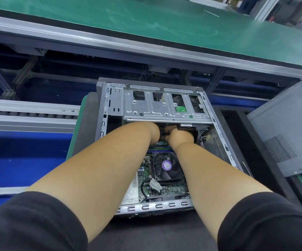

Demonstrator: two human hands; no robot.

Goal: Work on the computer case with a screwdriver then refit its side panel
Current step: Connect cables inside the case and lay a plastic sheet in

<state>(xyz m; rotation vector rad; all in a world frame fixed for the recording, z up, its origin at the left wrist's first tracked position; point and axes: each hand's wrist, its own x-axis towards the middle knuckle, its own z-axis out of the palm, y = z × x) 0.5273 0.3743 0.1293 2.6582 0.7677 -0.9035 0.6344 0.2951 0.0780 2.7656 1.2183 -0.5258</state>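
The open computer case lies on its side in front of me, with the motherboard and CPU fan exposed. Both my hands reach in under the silver drive cage. My left hand is bent at the wrist, its fingers hidden below the cage. My right hand curls round a small black and yellow object between the two hands; most of it is hidden. The dark grey side panel leans off the case to the right.
The case sits on a dark mat over a green-edged bench. A green conveyor belt with an aluminium rail runs across the back. A roller track lies at left, and blue surfaces lie below it.
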